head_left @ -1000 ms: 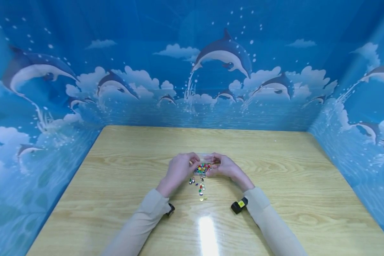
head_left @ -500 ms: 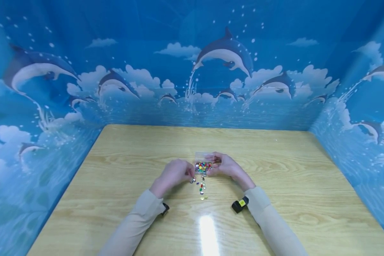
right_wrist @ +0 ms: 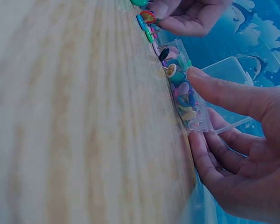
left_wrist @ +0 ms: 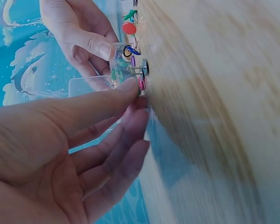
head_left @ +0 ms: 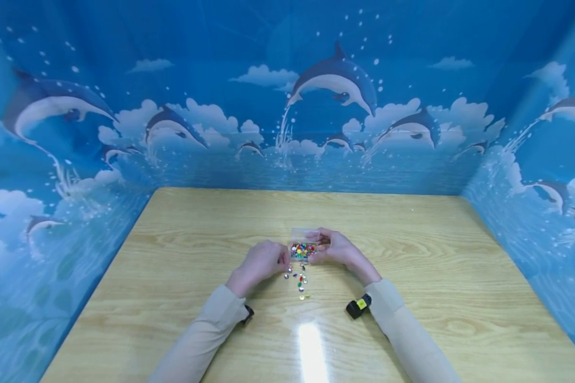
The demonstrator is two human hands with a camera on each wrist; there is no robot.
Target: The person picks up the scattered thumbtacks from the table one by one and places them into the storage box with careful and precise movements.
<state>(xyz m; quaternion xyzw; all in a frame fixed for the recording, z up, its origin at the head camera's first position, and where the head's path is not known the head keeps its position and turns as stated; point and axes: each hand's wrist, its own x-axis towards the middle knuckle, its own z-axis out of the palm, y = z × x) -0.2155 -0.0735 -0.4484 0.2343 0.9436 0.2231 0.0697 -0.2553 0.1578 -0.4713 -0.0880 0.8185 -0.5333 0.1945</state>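
Note:
A small clear plastic box (right_wrist: 203,120) with its hinged lid (right_wrist: 231,77) raised stands on the table, full of colourful thumbtacks (head_left: 304,250). My right hand (head_left: 336,249) holds the box at its right side, thumb on the near wall and fingers behind and beneath the lid. Just left of the box is my left hand (head_left: 264,260), low over the table. Between its thumb and fingertips it pinches a red thumbtack (right_wrist: 148,17) with a gold underside. Several loose thumbtacks (head_left: 301,284) lie on the wood in front of the box.
The light wood table (head_left: 412,244) extends around both hands. A blue dolphin-print curtain (head_left: 287,159) encloses its back and sides. Black wrist cameras (head_left: 359,307) sit at both sleeves. A bright light reflection shows on the wood near the front.
My left hand has left the box and come down to the loose thumbtacks on its left, and now pinches one. My right hand keeps its hold on the box.

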